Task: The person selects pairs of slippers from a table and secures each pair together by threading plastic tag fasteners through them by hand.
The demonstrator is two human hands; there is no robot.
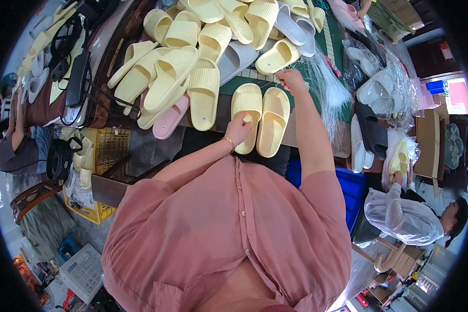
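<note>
Two pale yellow slide slippers stand side by side at the table's front edge. My left hand [238, 129] is closed at the left slipper [246, 99], its curled fingers over the footbed. The right slipper [274, 122] leans beside it, touched by neither hand. Beyond the pair, my right hand [291, 81] is closed in a pinch near the toe of another yellow slipper [278, 57]; what its fingertips hold is too small to make out. Right of this hand spreads a bundle of thin, clear-white strands [322, 86].
A heap of yellow slippers [174, 70] covers the table's left and middle, with grey slippers [237, 60] and a pink slipper [171, 118] among them. Bagged white slippers [377, 93] and a black slipper [371, 130] lie right. A co-worker [411, 216] sits at the right; a yellow crate [111, 148] stands left.
</note>
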